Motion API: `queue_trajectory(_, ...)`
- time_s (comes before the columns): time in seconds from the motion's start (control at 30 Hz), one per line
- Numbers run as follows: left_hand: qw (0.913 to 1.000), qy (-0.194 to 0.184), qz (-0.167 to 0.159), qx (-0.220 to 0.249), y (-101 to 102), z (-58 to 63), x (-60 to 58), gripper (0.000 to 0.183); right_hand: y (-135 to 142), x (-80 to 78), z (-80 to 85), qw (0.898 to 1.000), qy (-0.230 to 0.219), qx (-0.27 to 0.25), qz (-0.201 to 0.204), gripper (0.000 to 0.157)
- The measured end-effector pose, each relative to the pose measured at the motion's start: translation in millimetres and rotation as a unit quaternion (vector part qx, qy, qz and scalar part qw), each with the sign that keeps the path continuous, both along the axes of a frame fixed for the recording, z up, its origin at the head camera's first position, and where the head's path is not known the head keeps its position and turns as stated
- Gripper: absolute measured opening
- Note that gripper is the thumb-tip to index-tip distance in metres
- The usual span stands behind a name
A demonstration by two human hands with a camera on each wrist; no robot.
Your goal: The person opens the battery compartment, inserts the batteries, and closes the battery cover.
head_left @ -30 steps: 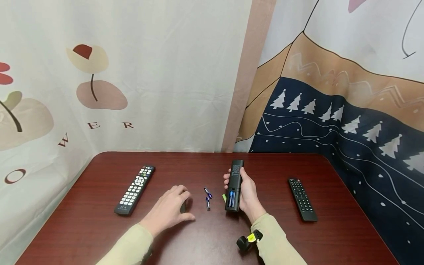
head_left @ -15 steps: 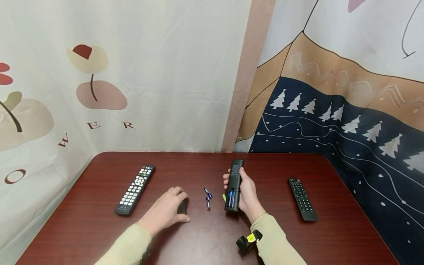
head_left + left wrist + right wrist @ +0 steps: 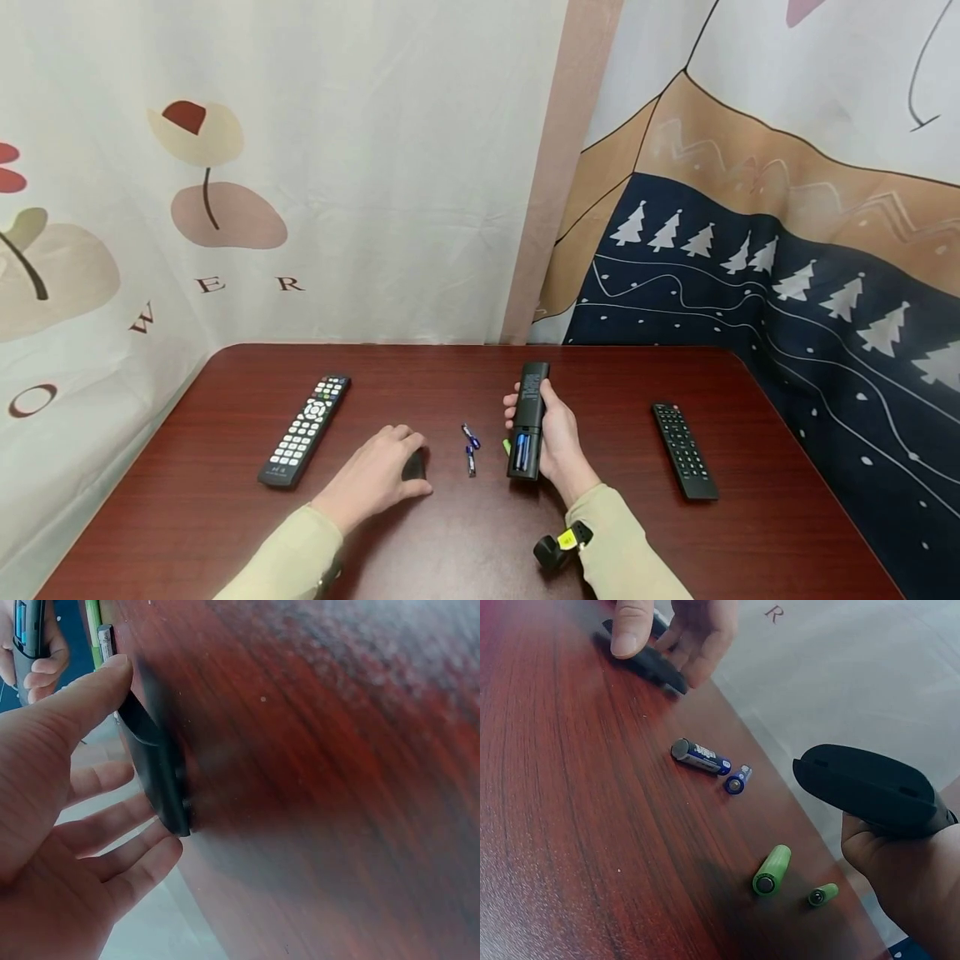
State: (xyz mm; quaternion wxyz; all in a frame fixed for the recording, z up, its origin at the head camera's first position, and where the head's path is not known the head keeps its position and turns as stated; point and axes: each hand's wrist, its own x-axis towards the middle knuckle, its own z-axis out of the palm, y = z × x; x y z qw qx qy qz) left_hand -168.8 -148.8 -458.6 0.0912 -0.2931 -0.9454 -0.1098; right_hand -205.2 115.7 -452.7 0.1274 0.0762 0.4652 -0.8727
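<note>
My right hand (image 3: 562,437) grips a black remote control (image 3: 532,396), back side up, its battery compartment uncovered. Blue batteries (image 3: 522,451) lie inside that compartment. On the left, my left hand (image 3: 375,479) holds a small black battery cover (image 3: 157,769) by its edges, thumb at one end and fingertips at the other, low over the table. Two loose blue batteries (image 3: 701,757) lie between the hands. Below the held remote, in the right wrist view, are a larger green battery (image 3: 773,870) and a smaller green battery (image 3: 824,894).
A long remote with white buttons (image 3: 309,429) lies at the left of the brown table (image 3: 420,375). Another black remote (image 3: 686,454) lies to the right. Printed curtains (image 3: 375,167) hang behind the table's far edge.
My left hand has shifted slightly left with the battery cover, mostly in the first half second. My right hand and its remote have stayed nearly in place.
</note>
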Motion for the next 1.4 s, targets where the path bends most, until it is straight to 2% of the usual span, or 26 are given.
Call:
queue_trajectory(0.27,0.9986,0.045,-0.015,0.023,5,-0.8,-1.7,0.052,-1,1.7,0.5,1.000,-0.002,0.011,0.006,0.051)
queue_trajectory(0.73,0.9890,0.108,-0.069,0.074,23,4.6,-2.0,0.046,-4,1.2,1.2,0.999,-0.006,0.029,0.023,0.053)
queue_trajectory(0.93,0.9856,0.109,-0.085,0.097,32,8.3,-1.4,0.046,-5,1.3,2.1,0.999,-0.005,0.026,0.021,0.053)
queue_trajectory(1.4,0.9804,0.117,-0.119,0.105,51,13.9,2.4,0.052,-6,1.8,3.0,1.000,0.010,0.008,0.020,0.053)
